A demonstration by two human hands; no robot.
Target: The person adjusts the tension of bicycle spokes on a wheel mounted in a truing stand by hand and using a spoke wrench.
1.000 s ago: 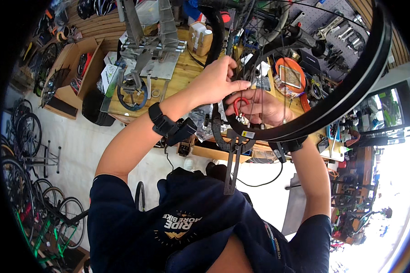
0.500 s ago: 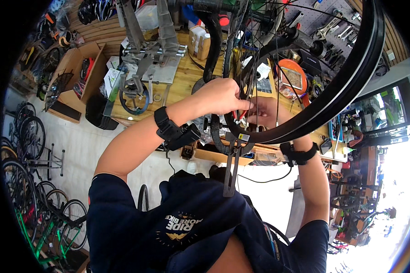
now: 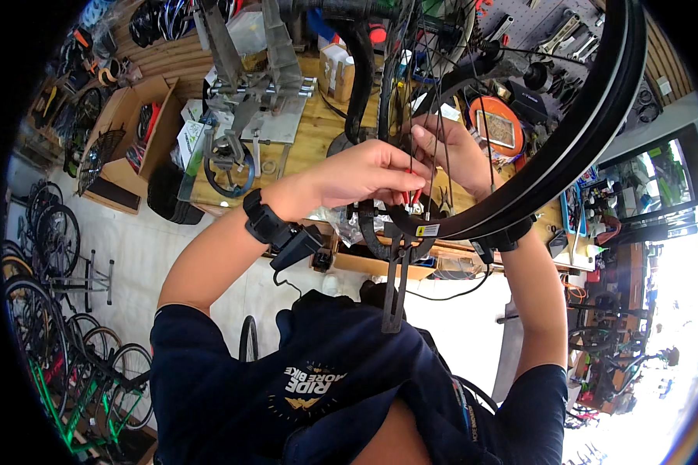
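Observation:
A bicycle wheel is mounted upright in a black truing stand, its thin spokes running up from the rim. My left hand comes from the left, thumb and fingertips pinched on a small red spoke wrench just above the rim's lowest part. Beyond some spokes is my right hand, a little higher, with its thumb and fingers closed at a spoke; the exact contact is partly hidden. A slotted metal gauge hangs below the rim, toward me.
The wooden workbench carries a metal stand at left and an orange round tray at right. Tools hang on a pegboard behind. A cardboard box stands left; several bicycles line the left side.
My right hand has moved up from beside the wrench to higher among the spokes. My left hand has turned, so more of its fingers and the red wrench show. The wheel has shifted slightly.

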